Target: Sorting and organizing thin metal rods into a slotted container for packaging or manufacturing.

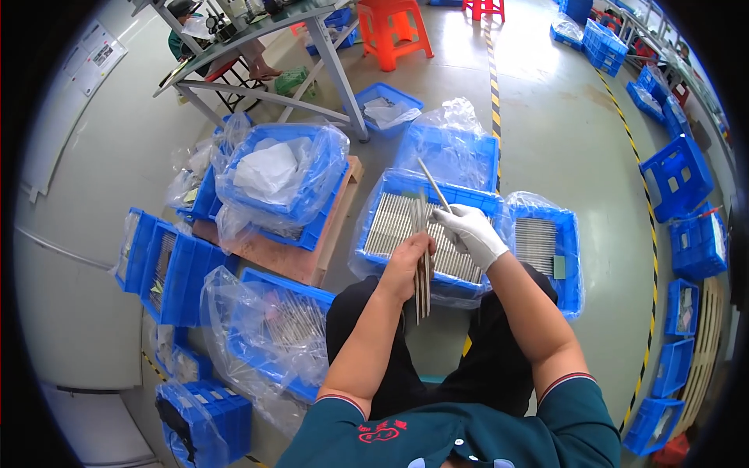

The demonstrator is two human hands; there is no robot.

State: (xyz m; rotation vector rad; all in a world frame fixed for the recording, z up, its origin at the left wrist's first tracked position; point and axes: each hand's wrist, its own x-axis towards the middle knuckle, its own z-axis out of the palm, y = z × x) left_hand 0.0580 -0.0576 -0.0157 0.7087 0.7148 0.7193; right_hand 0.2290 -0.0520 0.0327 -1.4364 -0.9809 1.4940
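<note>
My left hand, bare, is closed around a small bundle of thin metal rods, which stand nearly upright between my knees. In my right hand, which wears a white glove, is a single metal rod, tilted with its upper end toward the left. Both hands are close together over the near edge of a plastic-lined blue crate. Rows of similar metal rods lie side by side in that crate. The gloved fingers partly hide the lower end of the single rod.
A second blue crate of rods is at the right, with a green card. Loose rods lie in a plastic-covered crate at the left. Plastic-draped crates sit on a wooden pallet. An orange stool and a workbench are farther off.
</note>
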